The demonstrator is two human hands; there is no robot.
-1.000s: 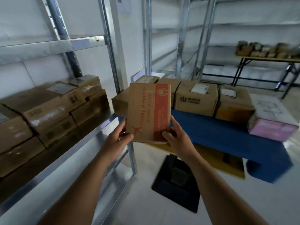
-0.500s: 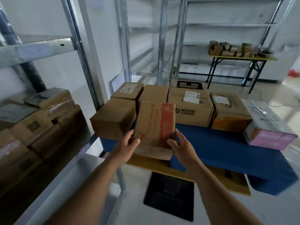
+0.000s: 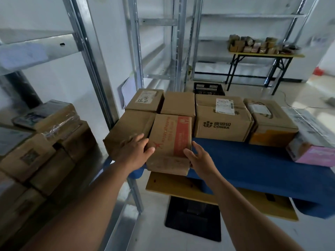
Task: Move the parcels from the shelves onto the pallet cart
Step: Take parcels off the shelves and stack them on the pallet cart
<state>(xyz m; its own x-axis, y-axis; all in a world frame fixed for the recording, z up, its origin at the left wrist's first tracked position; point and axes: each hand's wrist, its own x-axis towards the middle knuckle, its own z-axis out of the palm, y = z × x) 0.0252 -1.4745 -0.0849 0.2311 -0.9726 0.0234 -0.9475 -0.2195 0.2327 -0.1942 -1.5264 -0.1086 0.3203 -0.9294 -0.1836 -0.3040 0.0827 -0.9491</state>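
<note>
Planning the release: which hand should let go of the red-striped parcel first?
Right hand: it only holds the red-striped parcel's open side, while the left hand is wedged against the neighbouring box.

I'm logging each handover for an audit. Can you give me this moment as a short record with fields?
item: brown cardboard parcel with a red printed band
left hand: grips the parcel's left edge
right hand: fingers against its right edge
position: at the near edge of the blue pallet cart, between a plain brown box and a CONBA-printed carton
</note>
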